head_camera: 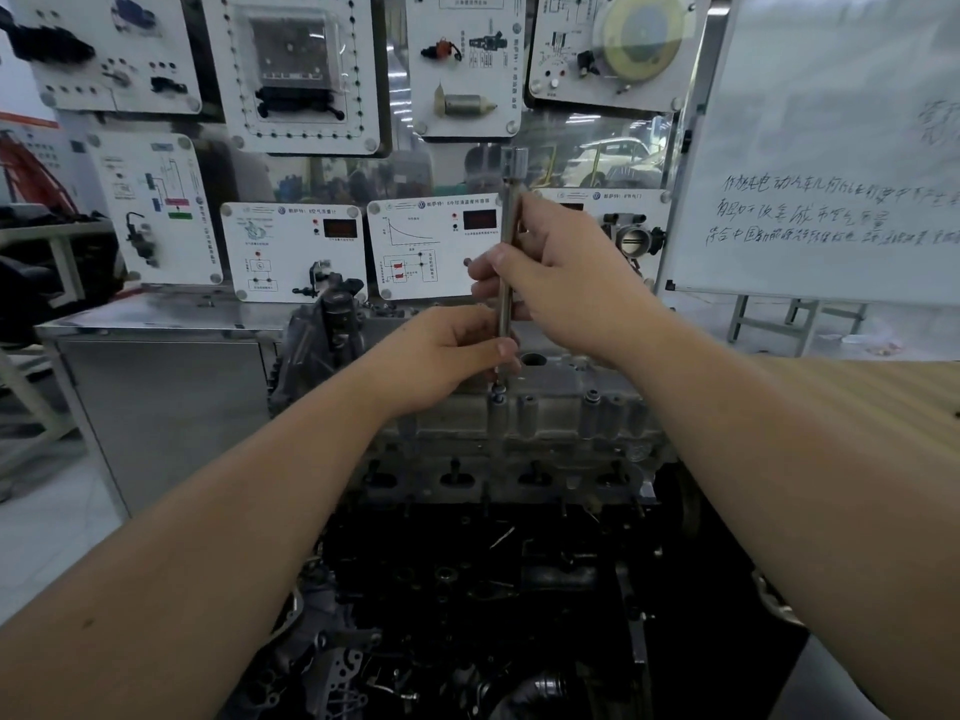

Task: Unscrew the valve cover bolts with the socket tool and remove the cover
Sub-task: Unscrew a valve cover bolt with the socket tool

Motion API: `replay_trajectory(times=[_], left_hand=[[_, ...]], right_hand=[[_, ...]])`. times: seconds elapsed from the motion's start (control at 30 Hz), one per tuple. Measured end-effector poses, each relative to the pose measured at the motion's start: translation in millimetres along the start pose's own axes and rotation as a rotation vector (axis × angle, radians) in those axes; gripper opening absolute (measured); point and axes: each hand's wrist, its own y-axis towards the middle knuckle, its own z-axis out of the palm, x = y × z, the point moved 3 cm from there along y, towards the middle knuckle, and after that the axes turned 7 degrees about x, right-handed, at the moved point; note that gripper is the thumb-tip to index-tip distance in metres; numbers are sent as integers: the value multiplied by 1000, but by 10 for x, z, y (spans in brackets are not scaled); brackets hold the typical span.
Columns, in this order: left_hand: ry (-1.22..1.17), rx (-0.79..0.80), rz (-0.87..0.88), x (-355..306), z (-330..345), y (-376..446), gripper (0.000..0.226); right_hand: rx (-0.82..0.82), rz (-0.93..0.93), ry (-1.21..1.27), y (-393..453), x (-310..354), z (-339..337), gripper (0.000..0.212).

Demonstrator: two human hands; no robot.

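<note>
1. Display wall (291,70): white training panels carrying mounted car parts and wiring diagrams, filling the background behind the work area.
2. Whiteboard (831,148): at upper right, tilted on a stand, with handwritten lines of text.
3. Engine (467,589): dark block in the lower centre, directly below both forearms.
4. Metal cabinet (156,387): grey, to the left of the engine.
5. Valve cover (550,407): grey cast part on top of the engine, seated in place, with bolt bosses along its near edge.
6. Right hand (561,272): raised above the cover; fingers curled around the middle of the tool shaft, thumb pressed against it.
7. Left hand (447,350): lower, just above the cover; thumb and fingertips pinch the bottom end of the shaft.
8. Socket tool (508,262): long slim metal shaft held upright, with a short cross-piece head at the top; its lower tip stands on a bolt.
9. Valve cover bolt (498,394): at the cover's near left edge, under the tool tip; whether the tip is engaged cannot be told.
</note>
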Motion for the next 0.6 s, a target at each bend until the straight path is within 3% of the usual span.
replay_trajectory(times=[0.13,0.27,0.43,0.53,0.6], left_hand=[[4,-58,36,-38,35,-7,61],[93,-84,4,-24,59,-11,57],[5,-17,-34,-5,44,-14,32],[10,-41,-16,-27,43,-35,48],[33,-64,-23,-39,52,-28,62]], right_hand=[[-69,-35,-46,-30,-26,61,31],[-144,-45,-47,-37,-57,63,22],[-23,-44,-65,-26,-27,82,30],[-12,-18,-9,-27,-38,108,45],[-33,-33,-1,-29,-41,125,39]])
